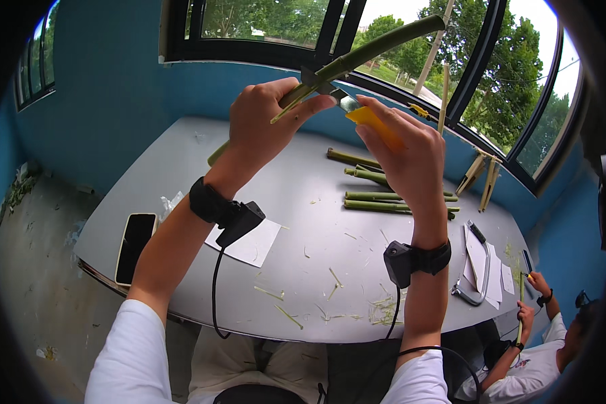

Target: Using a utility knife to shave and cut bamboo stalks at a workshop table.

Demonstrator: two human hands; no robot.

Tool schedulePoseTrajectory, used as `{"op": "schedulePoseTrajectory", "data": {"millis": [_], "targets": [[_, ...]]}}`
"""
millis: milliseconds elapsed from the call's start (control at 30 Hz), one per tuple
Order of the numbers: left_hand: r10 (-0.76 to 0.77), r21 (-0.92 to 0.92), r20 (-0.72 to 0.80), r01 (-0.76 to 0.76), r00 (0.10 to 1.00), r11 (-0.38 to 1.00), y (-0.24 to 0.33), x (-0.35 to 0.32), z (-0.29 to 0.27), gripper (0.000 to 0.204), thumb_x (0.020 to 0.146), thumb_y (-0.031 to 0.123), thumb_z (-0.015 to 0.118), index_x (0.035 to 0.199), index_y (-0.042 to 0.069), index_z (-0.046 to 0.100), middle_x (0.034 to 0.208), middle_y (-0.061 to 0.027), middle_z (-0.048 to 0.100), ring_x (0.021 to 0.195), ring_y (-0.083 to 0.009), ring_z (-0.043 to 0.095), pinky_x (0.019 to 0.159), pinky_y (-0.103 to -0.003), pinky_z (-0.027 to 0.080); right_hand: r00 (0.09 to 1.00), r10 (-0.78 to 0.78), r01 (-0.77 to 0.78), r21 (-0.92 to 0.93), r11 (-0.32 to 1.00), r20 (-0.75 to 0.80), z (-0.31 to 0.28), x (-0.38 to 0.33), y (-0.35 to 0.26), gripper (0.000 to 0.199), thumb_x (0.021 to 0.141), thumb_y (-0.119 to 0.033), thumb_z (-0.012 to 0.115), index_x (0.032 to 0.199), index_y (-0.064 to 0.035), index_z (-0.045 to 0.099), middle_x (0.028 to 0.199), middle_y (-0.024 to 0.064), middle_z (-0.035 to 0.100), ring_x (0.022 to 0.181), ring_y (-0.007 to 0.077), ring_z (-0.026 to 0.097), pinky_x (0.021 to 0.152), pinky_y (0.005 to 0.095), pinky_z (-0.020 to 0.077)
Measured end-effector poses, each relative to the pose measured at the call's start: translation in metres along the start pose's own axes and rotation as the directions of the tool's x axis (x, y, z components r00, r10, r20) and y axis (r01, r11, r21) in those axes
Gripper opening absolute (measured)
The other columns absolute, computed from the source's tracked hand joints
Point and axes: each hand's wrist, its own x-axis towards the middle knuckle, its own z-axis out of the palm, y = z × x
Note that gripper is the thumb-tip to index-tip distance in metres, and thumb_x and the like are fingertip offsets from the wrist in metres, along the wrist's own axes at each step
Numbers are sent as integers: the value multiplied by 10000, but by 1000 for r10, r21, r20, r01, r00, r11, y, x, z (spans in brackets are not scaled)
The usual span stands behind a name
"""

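Note:
My left hand (266, 121) grips a long green bamboo stalk (377, 46), held up above the grey table (182, 161) and slanting toward the window at upper right. My right hand (404, 155) holds a yellow-handled utility knife (370, 121) with its blade against the stalk just beside my left thumb. A thin sliver curls off the stalk near my left fingers. Both wrists carry black strapped devices with cables running down.
Several cut green stalks (384, 198) lie on the table's far right. A hacksaw (475, 269) rests on white paper sheets at right, a phone (135, 246) at left, a paper sheet (252, 246) near my left arm, shavings along the front edge. Another person (539, 337) sits at lower right holding a thin stalk.

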Motion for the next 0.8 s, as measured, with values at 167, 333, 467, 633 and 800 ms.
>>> {"op": "schedulePoseTrajectory", "data": {"millis": [167,333,467,633,800], "targets": [[-19,-69,35,21,999,997,10,2,-10,477,931,528,793,792,76,729,518,52,489,501,-49,477,474,-251,323,999,46,-45,32,998,-19,-5,-1,-10,408,912,-263,818,1313,-220,758,769,-24,705,557,141,634,510,298,472],[-70,-466,117,116,991,877,26,-5,-10,316,967,379,795,984,64,777,588,36,575,514,-31,557,468,-196,362,997,56,-51,79,996,-59,-9,-11,-18,456,885,-216,835,1332,-209,749,760,-6,687,551,138,620,502,293,478],[-92,-585,227,211,970,783,39,-6,-17,220,985,264,788,1054,64,726,597,50,567,551,-18,504,491,-227,341,998,63,-63,115,991,4,-17,-8,-19,487,881,-106,809,1359,-127,726,853,50,701,673,142,648,598,292,506],[-32,-667,264,206,964,716,38,-7,-13,269,1012,275,757,1170,89,647,670,47,565,581,-19,496,505,-226,362,991,107,-116,125,985,83,-27,-8,-23,504,884,-23,785,1381,-63,708,953,97,729,785,145,674,692,278,533],[-5,-731,322,251,947,635,43,-12,-18,251,1033,301,729,1133,94,628,690,46,551,584,-19,482,501,-230,346,995,47,-56,101,993,87,-38,-3,-23,518,869,-19,798,1377,-71,714,941,93,722,784,148,675,687,282,536]]}}
